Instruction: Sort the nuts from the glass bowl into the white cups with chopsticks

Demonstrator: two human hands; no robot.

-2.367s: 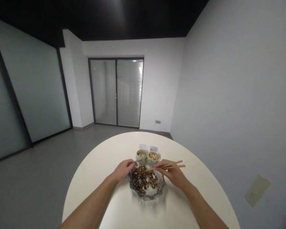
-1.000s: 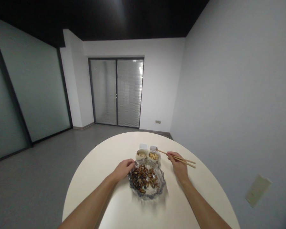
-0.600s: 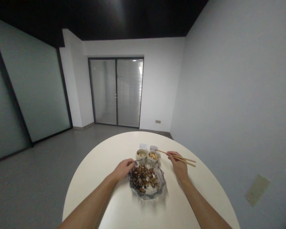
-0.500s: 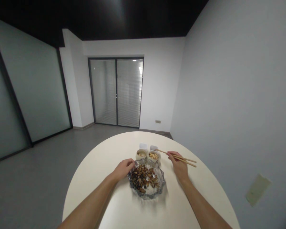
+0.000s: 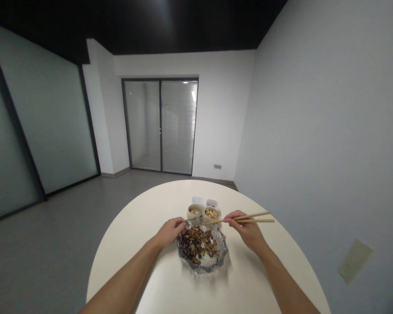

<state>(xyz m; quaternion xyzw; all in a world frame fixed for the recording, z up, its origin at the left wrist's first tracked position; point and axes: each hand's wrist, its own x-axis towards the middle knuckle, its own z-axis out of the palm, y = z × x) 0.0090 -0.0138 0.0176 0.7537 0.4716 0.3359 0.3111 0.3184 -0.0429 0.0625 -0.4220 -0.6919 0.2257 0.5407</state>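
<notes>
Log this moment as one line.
left hand: at scalloped clear glass bowl, left rim; right hand: holds pale wooden chopsticks, tips near bowl's far rim; bowl: brown seed-like pieces inside

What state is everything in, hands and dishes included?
Left hand: at the glass bowl's rim; grip unclear.
Right hand: closed on chopsticks.
Chopsticks: held, back ends spread apart.
Glass bowl: upright, partly filled.
Dark striped seeds: loose, mostly toward the bowl's left.
Left beige cup: upright, open, some pale pieces inside.
Right beige cup: upright, open, fuller with tan pieces.
White dishes: upright; contents too small to tell.
Glass doors: closed.
</notes>
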